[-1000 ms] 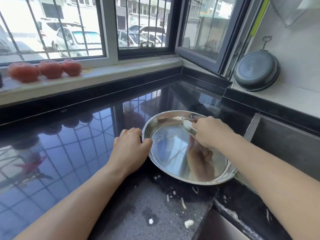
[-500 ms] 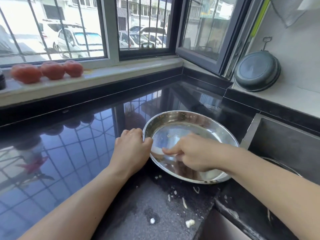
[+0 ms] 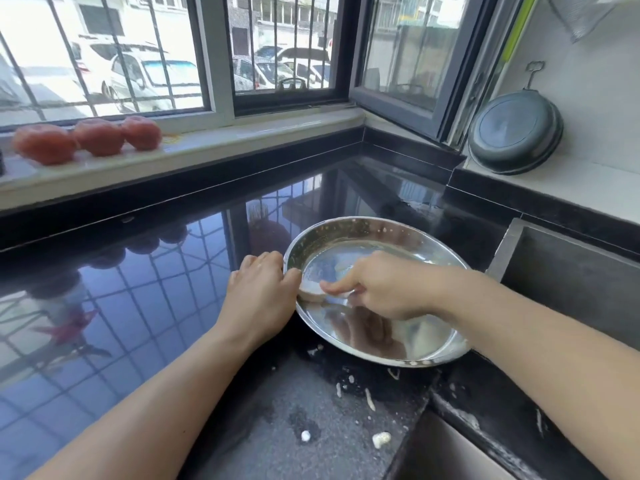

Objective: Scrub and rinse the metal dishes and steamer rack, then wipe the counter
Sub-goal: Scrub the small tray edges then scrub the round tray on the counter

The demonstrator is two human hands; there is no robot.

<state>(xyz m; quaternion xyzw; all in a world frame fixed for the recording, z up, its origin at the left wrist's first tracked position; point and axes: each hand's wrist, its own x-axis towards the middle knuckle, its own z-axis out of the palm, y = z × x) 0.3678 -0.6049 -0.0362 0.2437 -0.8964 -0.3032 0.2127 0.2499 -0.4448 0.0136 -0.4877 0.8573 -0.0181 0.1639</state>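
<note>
A round metal dish (image 3: 381, 327) is seen resting on the black desk (image 3: 138, 306), at about 3 o'clock from the centre of the view, just beside the sink (image 3: 571, 271) at its right. Specks of residue are visible on its far inner wall. Its rim at 9 o'clock is grasped by the left hand (image 3: 259, 292), thumb hooked over the edge and fingers curled outside it. The right hand (image 3: 377, 285) is held inside the dish, pressed down toward the 9 o'clock side of its floor; its grip is closed round something pale, perhaps a scrubbing pad (image 3: 311, 289), though the object is blurred and mostly hidden by the fingers. The hand is mirrored in the wet metal below it.

White crumbs (image 3: 381, 439) and scraps are scattered on the desk at 6 o'clock from the dish, near the front edge. Three red tomatoes (image 3: 100, 136) are lined up on the window sill (image 3: 242, 140) at 10 o'clock. A dark pan (image 3: 516, 131) is leaned upright against the wall on the ledge at 2 o'clock. Window bars and parked cars are reflected in the glossy desk surface.
</note>
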